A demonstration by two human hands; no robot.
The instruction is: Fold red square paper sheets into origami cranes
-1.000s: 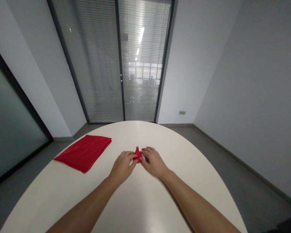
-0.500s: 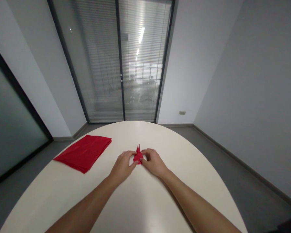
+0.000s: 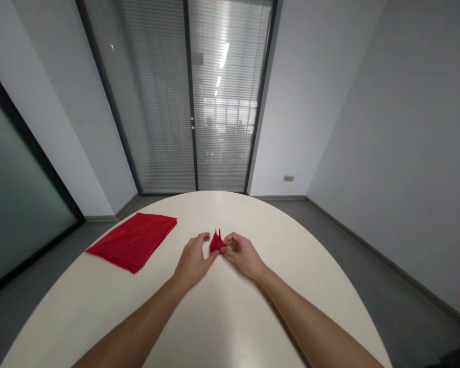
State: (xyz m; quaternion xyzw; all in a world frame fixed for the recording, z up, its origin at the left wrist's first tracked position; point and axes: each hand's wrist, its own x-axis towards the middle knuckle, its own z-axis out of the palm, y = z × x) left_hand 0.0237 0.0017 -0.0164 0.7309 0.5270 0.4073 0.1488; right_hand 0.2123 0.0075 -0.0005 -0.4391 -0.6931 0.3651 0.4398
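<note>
A small folded red paper figure [image 3: 215, 243] stands between my hands near the middle of the table, two thin points sticking up from it. My right hand [image 3: 244, 254] pinches its right side between thumb and fingers. On the other side, my left hand [image 3: 194, 258] touches the lower left of the figure with the thumb. The left index finger is spread away from the paper, leaving a gap. The fingertips of my right hand cover part of the figure's right edge.
A stack of red paper sheets [image 3: 134, 243] lies to the left, near the edge of the round white table [image 3: 199, 317]. Behind the table are a glass partition with blinds [image 3: 164, 128] and a white wall with a small socket plate [image 3: 289, 178].
My left fingers have come off the paper figure and spread, with the thumb still at it. The figure has turned and tilted slightly, its two points now more apart.
</note>
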